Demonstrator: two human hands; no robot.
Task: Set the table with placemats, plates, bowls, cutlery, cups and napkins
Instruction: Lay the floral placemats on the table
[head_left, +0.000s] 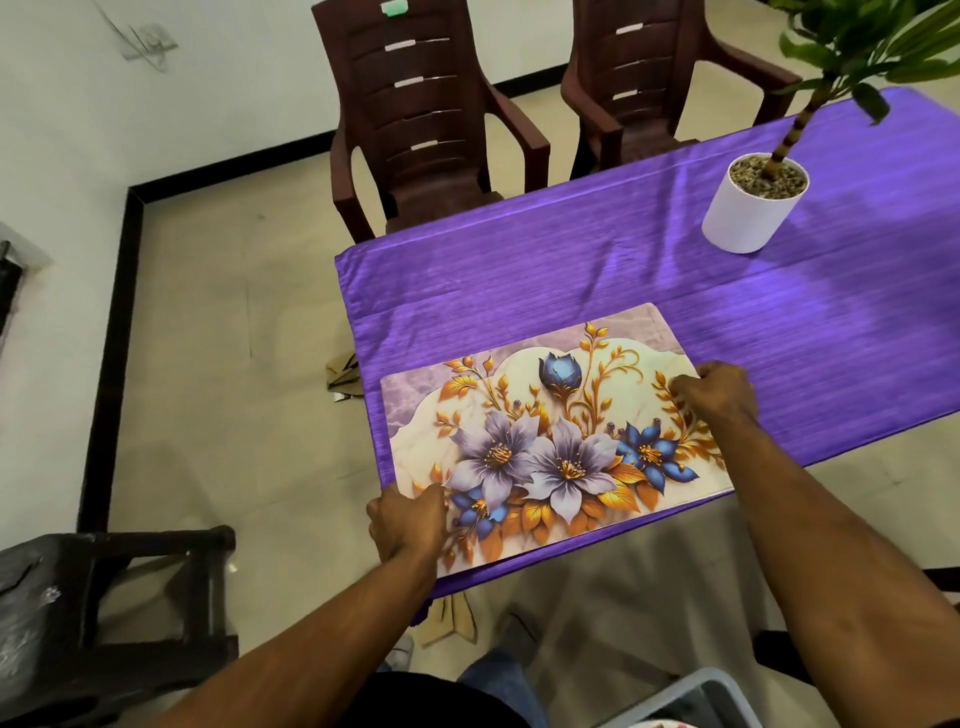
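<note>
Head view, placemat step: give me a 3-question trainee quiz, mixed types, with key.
1. True or false: the floral placemat lies at the near-left corner of the purple tablecloth.
2. Which hand grips the placemat's near-left corner?
A. left hand
B. right hand
C. neither
3. Fill in: the white plant pot stands on the table, ____ from the placemat.

Key: 1 true; 2 A; 3 apart
</note>
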